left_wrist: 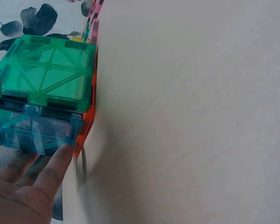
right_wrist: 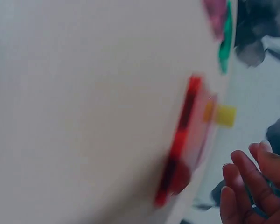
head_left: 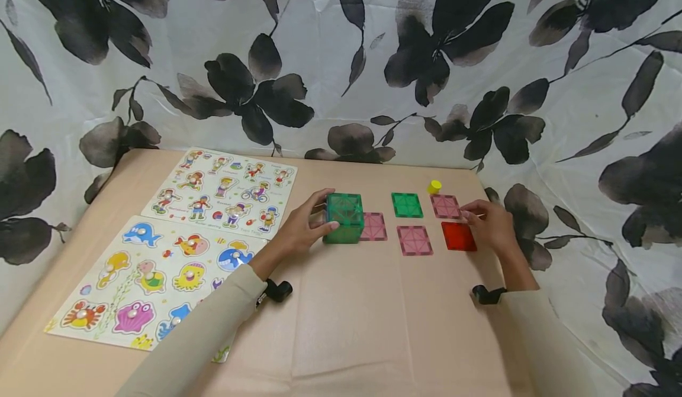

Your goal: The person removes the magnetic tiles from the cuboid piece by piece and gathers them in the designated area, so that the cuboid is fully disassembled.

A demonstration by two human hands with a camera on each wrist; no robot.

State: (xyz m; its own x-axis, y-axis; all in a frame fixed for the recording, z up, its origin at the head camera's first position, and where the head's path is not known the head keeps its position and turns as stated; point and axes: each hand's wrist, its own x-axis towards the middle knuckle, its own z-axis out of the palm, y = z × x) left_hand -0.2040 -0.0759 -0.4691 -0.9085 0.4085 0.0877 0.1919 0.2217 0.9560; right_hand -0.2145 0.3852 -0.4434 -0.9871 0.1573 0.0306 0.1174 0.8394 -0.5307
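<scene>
Left hand point(head_left: 301, 225): gripping one cube point(head_left: 343, 218) toward far edge of table point(head_left: 346, 326)
Right hand point(head_left: 492, 225): fingers loosely bent, by right edge
Toward far-right corner: three pink tiles point(head_left: 415, 241), one green tile point(head_left: 407, 205), one red tile point(head_left: 459, 236), one yellow cylinder point(head_left: 434, 187)

Counting out from one box point(head_left: 343, 231): two picture boards point(head_left: 170, 231) towards nine o'clock; towards three o'clock, three pink tiles point(head_left: 415, 241), one green tile point(head_left: 407, 205), one red tile point(head_left: 459, 236), one yellow cylinder point(head_left: 434, 187) (hands point(head_left: 303, 226), two).

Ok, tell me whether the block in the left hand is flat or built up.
Built up: in the left wrist view, the block shows green and blue faces meeting along an edge.
</scene>
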